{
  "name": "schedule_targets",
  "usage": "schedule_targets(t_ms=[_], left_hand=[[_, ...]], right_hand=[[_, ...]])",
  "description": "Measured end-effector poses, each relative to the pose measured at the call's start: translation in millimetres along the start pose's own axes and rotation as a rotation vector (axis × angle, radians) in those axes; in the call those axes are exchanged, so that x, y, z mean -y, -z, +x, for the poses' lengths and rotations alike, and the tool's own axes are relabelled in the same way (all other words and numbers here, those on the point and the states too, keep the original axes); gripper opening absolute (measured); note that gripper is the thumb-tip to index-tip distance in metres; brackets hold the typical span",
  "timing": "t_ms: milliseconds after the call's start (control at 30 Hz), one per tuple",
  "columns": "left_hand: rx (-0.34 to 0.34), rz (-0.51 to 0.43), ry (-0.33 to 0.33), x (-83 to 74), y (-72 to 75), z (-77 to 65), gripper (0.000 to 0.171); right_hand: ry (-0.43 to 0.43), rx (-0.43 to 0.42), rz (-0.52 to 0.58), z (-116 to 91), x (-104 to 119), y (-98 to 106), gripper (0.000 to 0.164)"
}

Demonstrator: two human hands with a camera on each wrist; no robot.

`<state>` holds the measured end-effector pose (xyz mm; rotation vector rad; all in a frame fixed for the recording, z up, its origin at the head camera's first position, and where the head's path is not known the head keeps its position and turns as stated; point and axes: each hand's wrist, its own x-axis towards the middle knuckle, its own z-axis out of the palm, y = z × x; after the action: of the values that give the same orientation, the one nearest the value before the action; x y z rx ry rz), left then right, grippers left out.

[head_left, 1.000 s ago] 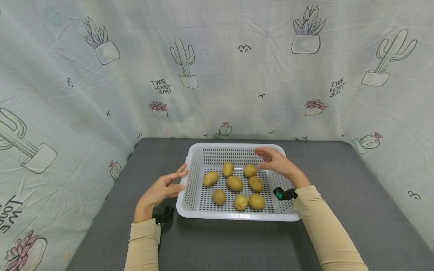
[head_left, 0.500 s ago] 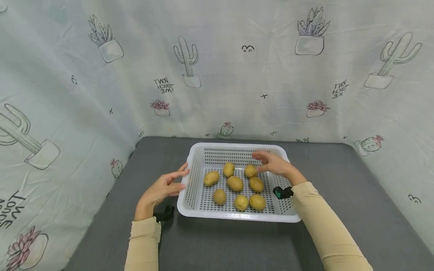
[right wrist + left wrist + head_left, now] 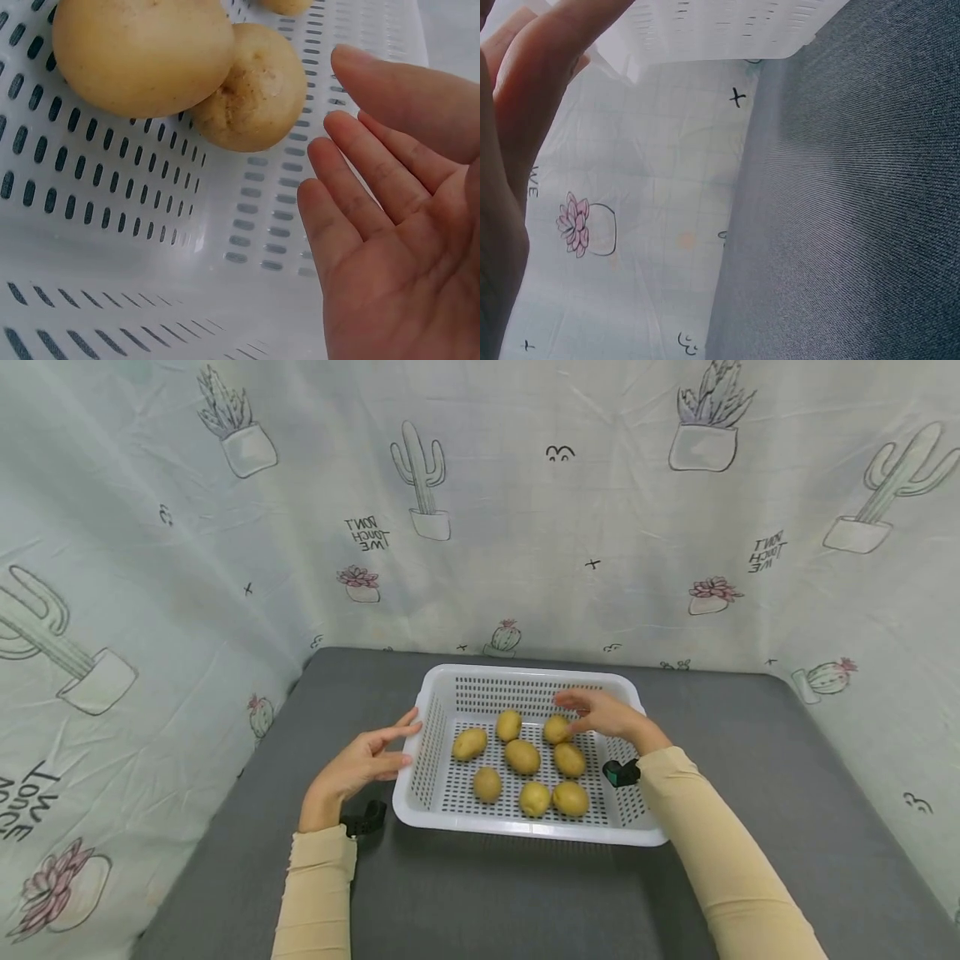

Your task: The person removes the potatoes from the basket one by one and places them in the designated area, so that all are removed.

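Note:
A white slotted plastic basket (image 3: 525,828) stands on the grey table with several yellow potatoes in it, spread over its floor. At the basket's left rim, my left hand (image 3: 358,766) has its fingers extended, with the fingertips right at the edge. My right hand (image 3: 606,714) hovers inside the back right part, palm facing left and fingers loosely bent, holding nothing. Its thumb overlaps the back right potato (image 3: 556,729) in the head view. In the right wrist view, the hand (image 3: 397,202) is apart from a pitted potato (image 3: 255,90) and a larger potato (image 3: 142,52).
The grey table (image 3: 480,902) runs around the basket on all sides. Behind it and at both sides hangs a pale curtain (image 3: 510,527) printed with cacti and succulents. A dark wrist camera (image 3: 621,773) on the right arm hangs over the basket's right end.
My right hand has shifted slightly left, closer to the back right potato. My left hand stays at the rim. The head view has tilted a little, and the potatoes keep their places.

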<state>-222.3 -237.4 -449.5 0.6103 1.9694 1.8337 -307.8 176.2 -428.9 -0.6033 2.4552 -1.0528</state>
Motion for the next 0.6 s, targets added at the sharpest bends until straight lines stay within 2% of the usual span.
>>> schedule_targets(t_ms=[367,600], left_hand=[[0.009,-0.004,-0.005,0.4,-0.6,-2.5,0.059],[-0.016,-0.007,0.005,-3.1,-2.1,-1.4,0.059]], right_hand=[[0.006,0.046,-0.016,5.2,-1.8,-4.0,0.055],[0.023,0.08,-0.03,8.4,-3.8,-1.5,0.055]])
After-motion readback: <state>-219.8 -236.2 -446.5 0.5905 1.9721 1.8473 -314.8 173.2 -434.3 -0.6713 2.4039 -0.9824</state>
